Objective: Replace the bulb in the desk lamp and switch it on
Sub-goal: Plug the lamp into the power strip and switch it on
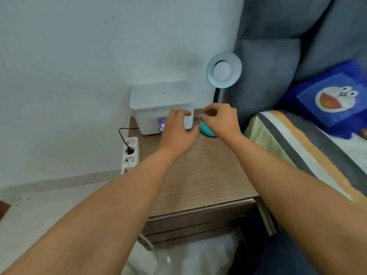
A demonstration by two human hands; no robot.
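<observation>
A teal desk lamp stands at the back right of the wooden nightstand [200, 175]. Its round shade [224, 70] faces me with a white bulb [222, 70] in it, unlit. The lamp's teal base [205, 130] is partly hidden by my right hand [220, 120], which hovers over it with fingers curled and nothing visibly held. My left hand [178, 130] reaches beside it, fingers apart, in front of a small purple box [161, 125] that it partly covers.
A white lidded plastic box [160, 104] stands at the back of the nightstand. A white power strip [130, 153] with a black plug hangs at the left edge. A bed with a striped sheet [294, 143] and a blue cartoon pillow [335, 100] lies to the right.
</observation>
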